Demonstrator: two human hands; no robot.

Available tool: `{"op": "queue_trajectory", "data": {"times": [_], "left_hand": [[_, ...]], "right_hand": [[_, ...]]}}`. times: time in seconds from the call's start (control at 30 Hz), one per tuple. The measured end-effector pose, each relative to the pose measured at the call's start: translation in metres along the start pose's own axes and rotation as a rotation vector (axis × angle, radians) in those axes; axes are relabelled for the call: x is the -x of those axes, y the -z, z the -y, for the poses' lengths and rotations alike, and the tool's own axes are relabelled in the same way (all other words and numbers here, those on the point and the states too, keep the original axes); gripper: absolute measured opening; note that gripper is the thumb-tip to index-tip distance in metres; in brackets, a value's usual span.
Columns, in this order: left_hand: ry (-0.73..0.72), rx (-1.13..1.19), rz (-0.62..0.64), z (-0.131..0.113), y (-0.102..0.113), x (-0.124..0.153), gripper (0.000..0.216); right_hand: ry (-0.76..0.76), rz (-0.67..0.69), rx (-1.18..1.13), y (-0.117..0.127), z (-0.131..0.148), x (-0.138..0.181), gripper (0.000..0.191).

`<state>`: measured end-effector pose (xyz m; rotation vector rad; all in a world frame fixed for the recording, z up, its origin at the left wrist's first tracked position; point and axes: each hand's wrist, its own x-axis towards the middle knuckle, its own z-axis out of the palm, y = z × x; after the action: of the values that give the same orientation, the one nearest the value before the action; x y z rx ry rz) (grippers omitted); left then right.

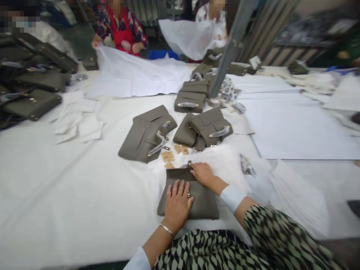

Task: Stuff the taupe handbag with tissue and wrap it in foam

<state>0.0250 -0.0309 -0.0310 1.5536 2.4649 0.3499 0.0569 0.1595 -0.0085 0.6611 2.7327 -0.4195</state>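
Near the table's (56,195) front edge, left hand (177,202) and right hand (202,173) press flat, fingers spread, gripping nothing, on one grey bag (206,204), while unwrapped bags (147,135) wait mid-table.

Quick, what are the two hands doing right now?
Left hand: open, flat on the grey bag.
Right hand: open, fingers resting on the bag's top edge.

A handbag workshop or packing floor, by every sign. Long tabletop (56,180) draped in white cloth, scattered with identical grey-brown leather handbags (147,135), handles wrapped in protective film. More of the same bags stacked in a pile (30,82) at the far left. Small brown tags (168,155) loose among them, white wrapping sheets (135,75) spread out, co-workers (120,26) standing at the far edge handling them.
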Motion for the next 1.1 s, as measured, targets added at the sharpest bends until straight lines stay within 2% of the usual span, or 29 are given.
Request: {"op": "queue_trajectory", "data": {"times": [0.13, 0.23, 0.3, 0.37, 0.47, 0.63, 0.7, 0.77, 0.8, 0.87, 0.93, 0.97, 1.03, 1.1], "left_hand": [[-0.038, -0.150, -0.006, 0.004, -0.007, -0.003, 0.048], [-0.125, -0.242, 0.015, 0.008, -0.010, -0.008, 0.048], [-0.180, -0.285, 0.044, 0.008, -0.010, -0.012, 0.048], [-0.193, -0.312, 0.059, 0.006, -0.011, -0.016, 0.049], [-0.176, -0.303, 0.020, 0.003, -0.015, -0.022, 0.050], [-0.250, -0.201, -0.125, 0.007, -0.029, -0.010, 0.060], [-0.283, -0.192, -0.132, 0.010, -0.032, -0.003, 0.062], [-0.276, -0.205, -0.092, 0.011, -0.031, -0.001, 0.058], [-0.264, -0.212, -0.066, 0.011, -0.028, -0.002, 0.055], [-0.249, -0.213, -0.042, 0.010, -0.024, -0.005, 0.050], [-0.260, -0.207, -0.071, 0.010, -0.020, -0.007, 0.046], [-0.265, -0.204, -0.096, 0.010, -0.020, -0.007, 0.045], [-0.265, -0.197, -0.142, 0.010, -0.020, -0.005, 0.045], [-0.258, -0.187, -0.159, 0.009, -0.020, -0.002, 0.044]], "right_hand": [[-0.069, -0.176, -0.064, -0.010, 0.005, 0.021, 0.050], [0.061, -0.349, -0.170, -0.036, 0.009, 0.064, 0.062], [0.215, -0.316, -0.216, -0.055, 0.008, 0.093, 0.072], [0.303, -0.210, -0.245, -0.067, 0.003, 0.111, 0.085], [0.270, -0.096, -0.301, -0.071, -0.008, 0.115, 0.099], [0.283, -0.090, -0.329, -0.067, -0.011, 0.110, 0.108], [0.336, -0.079, -0.318, -0.067, -0.012, 0.116, 0.101], [0.371, -0.118, -0.350, -0.067, -0.018, 0.123, 0.071], [0.340, -0.186, -0.385, -0.067, -0.025, 0.128, 0.052], [0.167, -0.391, -0.470, -0.066, -0.042, 0.135, 0.026], [-0.070, -0.572, -0.538, -0.063, -0.063, 0.140, 0.021], [-0.166, -0.604, -0.553, -0.060, -0.072, 0.140, 0.020], [-0.310, -0.526, -0.507, -0.055, -0.084, 0.136, 0.020], [-0.407, -0.378, -0.399, -0.051, -0.088, 0.127, 0.019]]}}
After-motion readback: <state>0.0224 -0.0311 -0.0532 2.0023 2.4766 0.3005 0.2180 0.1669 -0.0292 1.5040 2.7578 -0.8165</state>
